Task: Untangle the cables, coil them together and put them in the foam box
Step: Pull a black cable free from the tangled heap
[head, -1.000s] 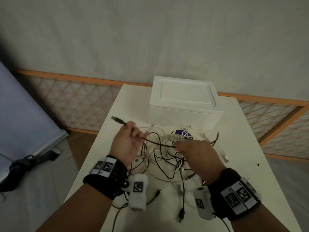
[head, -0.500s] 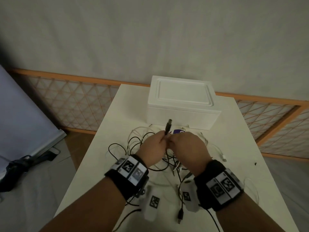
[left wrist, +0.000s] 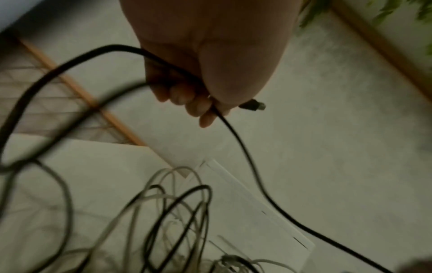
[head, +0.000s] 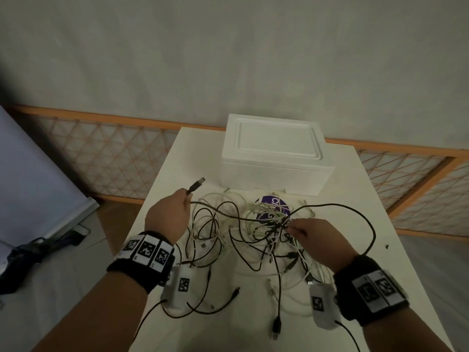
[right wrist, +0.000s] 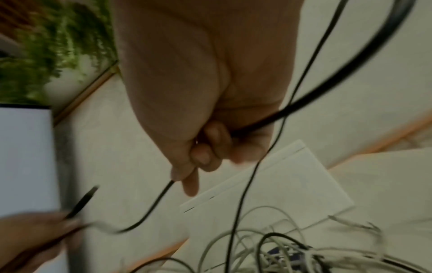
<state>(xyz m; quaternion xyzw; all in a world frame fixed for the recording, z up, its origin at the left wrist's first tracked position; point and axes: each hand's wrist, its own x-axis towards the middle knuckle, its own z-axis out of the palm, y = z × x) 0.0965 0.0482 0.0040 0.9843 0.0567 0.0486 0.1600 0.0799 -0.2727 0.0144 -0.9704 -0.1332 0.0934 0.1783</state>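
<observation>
A tangle of black and white cables (head: 243, 237) lies on the white table (head: 355, 250), in front of the closed white foam box (head: 275, 160). My left hand (head: 170, 214) grips a black cable (left wrist: 243, 147) near its USB plug (head: 196, 185), which sticks out past the fingers (left wrist: 198, 109). The same black cable (head: 228, 215) runs rightwards to my right hand (head: 308, 231), which pinches it (right wrist: 158, 199) above the tangle; a long loop (head: 355, 217) swings out on the right.
A purple round label (head: 271, 205) lies under the cables near the box. Loose plugs (head: 276, 325) trail toward the table's near edge. A lattice fence (head: 101, 153) runs behind the table, a pale panel (head: 33, 179) stands at left.
My hands have drawn apart: the left moved left with the plug end, the right moved right, stretching the black cable between them. Half a second ago they were together over the tangle.
</observation>
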